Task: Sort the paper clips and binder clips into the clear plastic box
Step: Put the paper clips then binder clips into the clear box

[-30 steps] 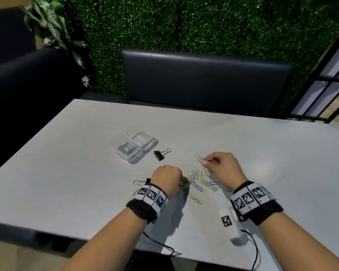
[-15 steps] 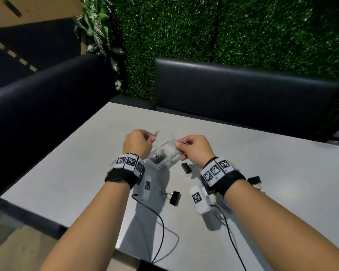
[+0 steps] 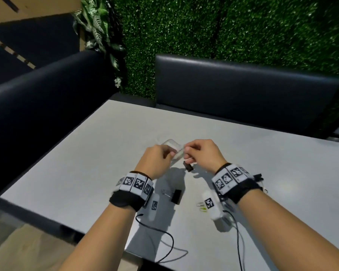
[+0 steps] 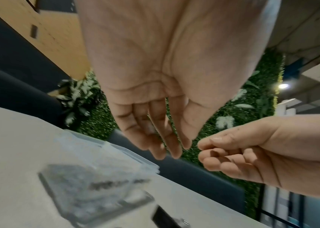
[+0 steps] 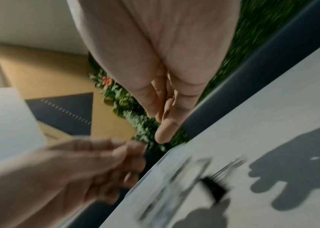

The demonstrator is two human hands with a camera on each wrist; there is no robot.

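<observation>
Above the clear plastic box (image 3: 173,148), the left hand (image 3: 155,163) and right hand (image 3: 203,154) are held almost touching, fingers curled; any grasped clip cannot be told.

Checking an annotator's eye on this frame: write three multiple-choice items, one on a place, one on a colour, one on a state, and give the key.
1. Where are the left hand and right hand?
A. at the table's near edge
B. over the clear box
C. on the bench

2. The binder clip lying between the wrists is:
A. red
B. white
C. black

3. The right hand's fingers are:
A. curled in, thumb on top
B. spread flat on the table
C. wrapped round a cable

Key: 1 B, the head view shows both hands above the box; 2 C, its body is black; 3 A, the left wrist view shows the curl.
</observation>
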